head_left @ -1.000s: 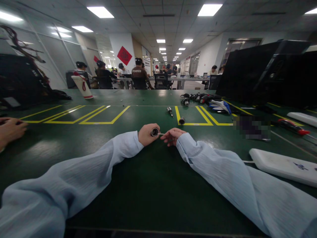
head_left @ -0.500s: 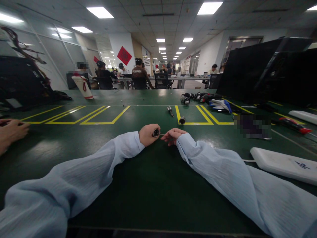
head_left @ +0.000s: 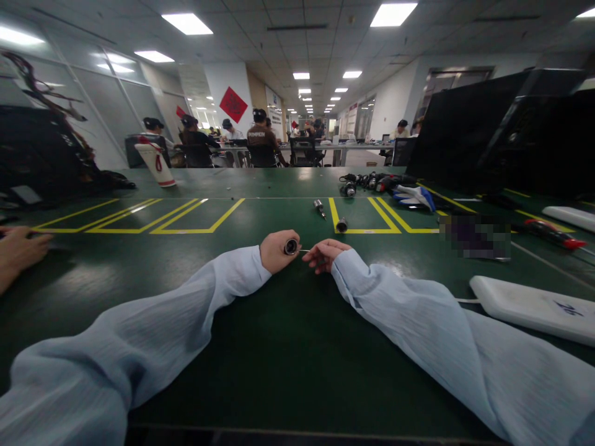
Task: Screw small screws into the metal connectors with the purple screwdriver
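Observation:
My left hand [head_left: 275, 253] is closed around a round metal connector [head_left: 290, 247], its hollow, dark end facing me. From the right, my right hand [head_left: 324, 255] pinches a thin metal rod [head_left: 304, 251] whose far end meets the side of the connector. The fingers hide most of the rod, so its kind does not show. Beyond the hands, a metal connector shell [head_left: 342, 225] stands on the yellow tape, and a slim metal connector part [head_left: 319, 209] lies just left of it.
A co-worker's hand [head_left: 21, 249] rests at the far left. Toward the back right are several cabled connectors [head_left: 367, 182], blue-and-white gloves [head_left: 415, 197] and a red-black screwdriver [head_left: 551, 234]. A white power strip [head_left: 534, 306] lies by my right sleeve. A paper cup [head_left: 157, 163] stands back left.
The connector in my left hand has shifted slightly up and left, showing a bit more of the rod. My right hand stays nearly still. The co-worker's hand has moved a little left.

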Demonstrator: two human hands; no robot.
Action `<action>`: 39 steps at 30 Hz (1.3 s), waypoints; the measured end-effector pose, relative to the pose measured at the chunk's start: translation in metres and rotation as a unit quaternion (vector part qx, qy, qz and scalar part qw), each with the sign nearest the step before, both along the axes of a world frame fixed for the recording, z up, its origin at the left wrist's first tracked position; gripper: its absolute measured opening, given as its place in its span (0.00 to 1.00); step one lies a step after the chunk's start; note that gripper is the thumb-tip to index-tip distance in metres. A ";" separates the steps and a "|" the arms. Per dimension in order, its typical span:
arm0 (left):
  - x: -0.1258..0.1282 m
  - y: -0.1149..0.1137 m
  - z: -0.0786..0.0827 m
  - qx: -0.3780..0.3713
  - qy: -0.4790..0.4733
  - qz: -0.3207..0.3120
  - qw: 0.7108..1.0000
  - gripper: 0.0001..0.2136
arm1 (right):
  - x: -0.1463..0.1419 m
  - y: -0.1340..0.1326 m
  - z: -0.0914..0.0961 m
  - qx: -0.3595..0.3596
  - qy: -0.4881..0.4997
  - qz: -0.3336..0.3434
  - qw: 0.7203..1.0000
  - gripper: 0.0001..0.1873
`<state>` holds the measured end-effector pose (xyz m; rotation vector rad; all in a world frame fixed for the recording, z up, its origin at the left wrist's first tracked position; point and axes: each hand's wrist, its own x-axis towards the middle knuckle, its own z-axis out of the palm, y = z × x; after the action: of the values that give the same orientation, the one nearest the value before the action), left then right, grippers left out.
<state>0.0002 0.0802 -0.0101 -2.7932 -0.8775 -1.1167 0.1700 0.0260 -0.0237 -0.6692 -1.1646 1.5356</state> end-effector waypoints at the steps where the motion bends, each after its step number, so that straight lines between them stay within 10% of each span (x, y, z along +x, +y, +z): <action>1: 0.000 0.000 0.000 0.001 0.006 0.002 1.000 0.04 | 0.000 0.000 0.000 -0.003 -0.003 0.001 1.000 0.12; 31: 0.000 0.001 0.003 -0.089 -0.061 -0.070 0.992 0.07 | -0.007 -0.001 -0.002 0.014 -0.005 0.008 1.000 0.16; 39: 0.000 0.002 0.000 -0.076 -0.014 -0.035 0.996 0.07 | -0.003 -0.007 0.004 0.042 -0.069 -0.080 0.994 0.12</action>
<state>0.0005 0.0818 -0.0104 -2.9602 -0.9115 -1.1460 0.1667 0.0185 -0.0196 -0.8029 -1.2409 1.3160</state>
